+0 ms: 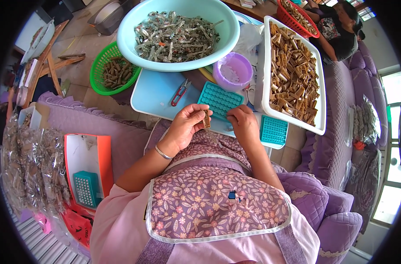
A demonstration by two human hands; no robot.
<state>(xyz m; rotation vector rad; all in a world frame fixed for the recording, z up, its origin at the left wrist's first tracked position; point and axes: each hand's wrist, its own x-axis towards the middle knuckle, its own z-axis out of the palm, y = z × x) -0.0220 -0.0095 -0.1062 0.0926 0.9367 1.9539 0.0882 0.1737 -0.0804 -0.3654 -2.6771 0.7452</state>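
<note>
My left hand [185, 125] pinches a small gold-brown rectangular piece [206, 119] between thumb and fingers, above my lap. To its right my right hand [244, 123] has its fingertips pressed together; what they hold, if anything, is too small to make out. Just beyond both hands lies a teal tray with rows of small cavities [218, 100]. A second teal tray [273, 130] sits right of my right hand. Red-handled thread snips [181, 93] rest on the blue tabletop [152, 94]. Many similar brown pieces [293, 70] fill a white bin [266, 75] at the right.
A light-blue basin [178, 65] heaped with clear-wrapped items stands at the back, beside a purple bowl [232, 72]. A green basket [97, 72] holds brown pieces at the left. An orange-edged box [104, 163] lies on the sofa. Another person [339, 31] sits at the far right.
</note>
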